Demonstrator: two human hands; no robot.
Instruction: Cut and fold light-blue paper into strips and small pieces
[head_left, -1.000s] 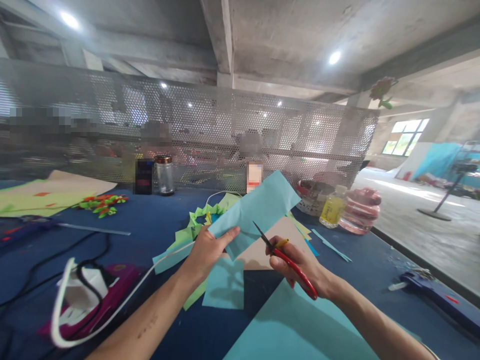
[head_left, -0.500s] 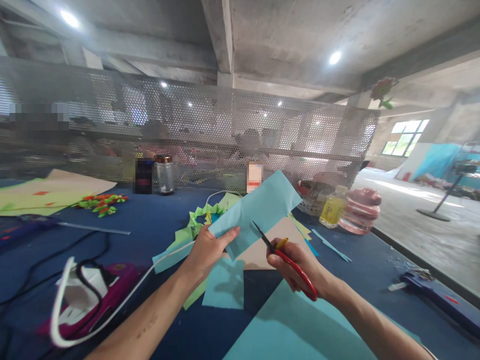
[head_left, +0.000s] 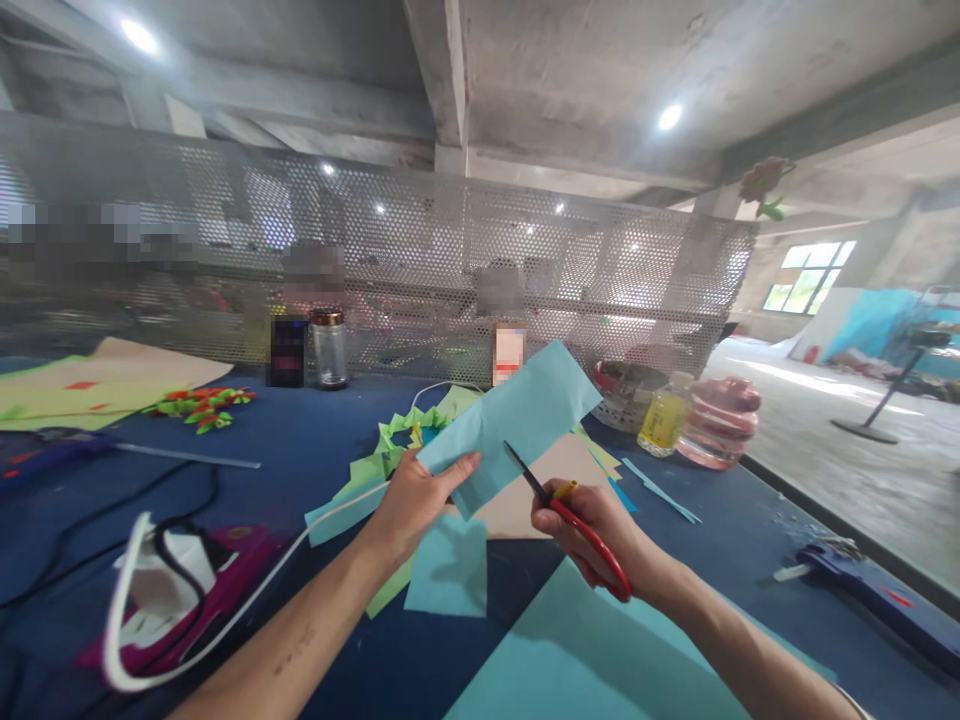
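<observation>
My left hand [head_left: 422,497] grips the lower left end of a light blue paper strip [head_left: 517,425], thumb on its face. In my right hand [head_left: 589,530] is a pair of scissors with red handles [head_left: 600,550]; the dark blades point up and left, their tip in front of or touching the strip's lower part. Whether the blades have cut into the paper I cannot tell. Below the strip lie a smaller light blue paper piece [head_left: 450,570] and a large light blue sheet [head_left: 600,655]. Behind my left hand sits zigzag-cut green paper [head_left: 397,430].
A glass jar [head_left: 330,350], a yellow-labelled bottle [head_left: 664,418] and a pink bottle [head_left: 720,425] stand toward the back. At left are a magenta power strip [head_left: 240,570] with cables and red-green paper flowers [head_left: 206,405]. A blue glue gun [head_left: 885,595] lies at right. Perforated metal screen [head_left: 420,260] behind.
Almost nothing differs. My right hand and the scissors have shifted very slightly left; the strip and my left hand stay in place.
</observation>
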